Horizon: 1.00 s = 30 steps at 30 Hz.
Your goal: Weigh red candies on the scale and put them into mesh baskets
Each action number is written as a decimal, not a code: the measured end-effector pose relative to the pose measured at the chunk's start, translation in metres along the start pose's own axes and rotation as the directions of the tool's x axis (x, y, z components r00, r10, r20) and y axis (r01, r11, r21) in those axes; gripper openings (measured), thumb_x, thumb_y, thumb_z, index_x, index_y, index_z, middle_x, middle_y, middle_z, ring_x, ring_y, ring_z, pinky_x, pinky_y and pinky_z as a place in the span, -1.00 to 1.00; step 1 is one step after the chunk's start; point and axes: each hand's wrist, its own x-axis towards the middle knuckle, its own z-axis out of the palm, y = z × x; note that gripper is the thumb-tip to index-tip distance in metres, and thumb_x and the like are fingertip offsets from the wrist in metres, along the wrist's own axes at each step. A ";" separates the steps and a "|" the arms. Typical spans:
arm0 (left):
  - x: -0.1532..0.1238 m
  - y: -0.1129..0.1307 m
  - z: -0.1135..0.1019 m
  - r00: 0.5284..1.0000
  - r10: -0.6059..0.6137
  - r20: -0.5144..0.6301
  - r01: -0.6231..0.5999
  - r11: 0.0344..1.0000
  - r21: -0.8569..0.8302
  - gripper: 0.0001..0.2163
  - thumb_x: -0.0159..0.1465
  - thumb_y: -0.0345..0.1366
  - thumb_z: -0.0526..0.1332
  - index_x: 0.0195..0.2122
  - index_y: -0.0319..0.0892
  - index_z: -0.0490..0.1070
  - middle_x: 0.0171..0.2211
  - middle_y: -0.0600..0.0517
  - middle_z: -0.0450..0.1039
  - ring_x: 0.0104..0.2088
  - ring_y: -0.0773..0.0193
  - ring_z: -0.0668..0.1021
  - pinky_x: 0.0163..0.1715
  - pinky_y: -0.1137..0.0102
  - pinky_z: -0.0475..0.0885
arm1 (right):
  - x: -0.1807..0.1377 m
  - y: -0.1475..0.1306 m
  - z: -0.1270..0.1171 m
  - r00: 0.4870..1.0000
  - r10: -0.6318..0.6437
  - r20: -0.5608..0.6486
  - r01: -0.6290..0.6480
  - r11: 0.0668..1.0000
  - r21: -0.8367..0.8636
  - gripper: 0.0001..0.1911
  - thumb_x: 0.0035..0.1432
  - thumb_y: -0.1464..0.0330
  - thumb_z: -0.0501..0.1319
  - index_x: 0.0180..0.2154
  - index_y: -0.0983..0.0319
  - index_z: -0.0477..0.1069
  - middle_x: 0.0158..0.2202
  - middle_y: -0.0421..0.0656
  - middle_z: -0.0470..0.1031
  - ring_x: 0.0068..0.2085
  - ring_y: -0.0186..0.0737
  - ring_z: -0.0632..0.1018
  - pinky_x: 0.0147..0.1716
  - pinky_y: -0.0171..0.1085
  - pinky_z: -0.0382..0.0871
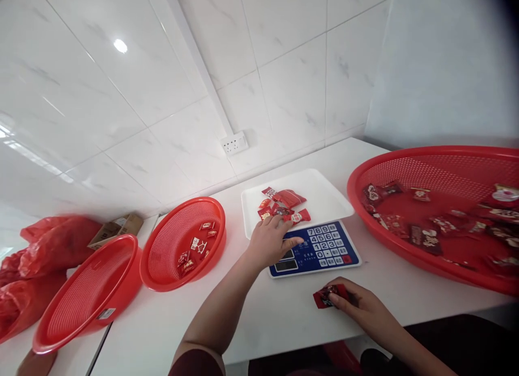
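My left hand (pixel 272 241) reaches over the front edge of the white tray (pixel 324 195) of a digital scale. Its thumb is stretched out above the blue keypad panel (pixel 324 247), and its fingertips are at several red wrapped candies (pixel 288 199) piled on the tray; whether they press on one is hidden. Lower right, in front of the scale, my right hand (pixel 360 303) pinches a red and dark wrapped candy (pixel 324 297) between thumb and fingers, just above the white table (pixel 279 322).
At right stands a large red basket (pixel 373 230) with many wrapped candies. Left of the scale, a smaller red basket (pixel 156 257) holds several candies. Another red basket (pixel 77 306) tilts farther left, near red plastic bags (pixel 60 243) and a cardboard box (pixel 119 228). A tiled wall (pixel 292 95) rises behind.
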 end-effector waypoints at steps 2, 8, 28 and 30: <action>0.008 -0.004 -0.001 1.000 -0.013 0.009 0.014 0.999 -0.029 -0.55 0.30 0.05 -0.05 0.05 -0.10 0.34 0.03 -0.10 0.34 0.02 0.04 0.39 -0.03 0.14 0.34 | -0.001 0.000 0.000 1.000 -0.016 0.008 0.016 1.000 0.016 -0.59 0.11 0.02 0.11 -0.31 0.24 0.42 -0.32 -0.10 0.50 -0.24 -0.15 0.50 -0.18 -0.23 0.37; 0.043 -0.026 -0.005 0.979 -0.186 -0.083 0.160 0.955 -0.251 -0.56 0.29 0.02 0.00 0.02 -0.19 0.31 0.01 -0.13 0.34 0.05 0.10 0.36 0.01 0.24 0.31 | -0.001 -0.005 0.000 1.000 -0.029 0.011 0.029 0.999 -0.016 -0.60 0.12 0.03 0.10 -0.31 0.23 0.44 -0.33 -0.11 0.50 -0.24 -0.15 0.50 -0.19 -0.22 0.37; 0.081 -0.058 -0.003 0.949 -0.314 0.038 0.308 0.889 -0.340 -0.62 0.35 -0.12 -0.09 0.12 -0.12 0.22 0.14 -0.03 0.26 0.11 0.20 0.34 0.07 0.35 0.23 | -0.003 -0.007 0.001 0.998 -0.068 -0.016 0.067 0.994 -0.085 -0.61 0.12 0.02 0.10 -0.34 0.20 0.46 -0.33 -0.12 0.51 -0.25 -0.16 0.51 -0.22 -0.25 0.38; 0.079 -0.071 -0.006 0.924 -0.380 0.038 0.370 0.865 -0.338 -0.68 0.36 -0.27 -0.10 0.06 -0.14 0.29 0.08 -0.03 0.35 0.06 0.23 0.38 0.04 0.37 0.25 | -0.003 -0.006 0.001 0.998 -0.067 -0.012 0.065 0.994 -0.087 -0.61 0.12 0.02 0.10 -0.33 0.20 0.46 -0.33 -0.12 0.51 -0.25 -0.16 0.51 -0.22 -0.25 0.38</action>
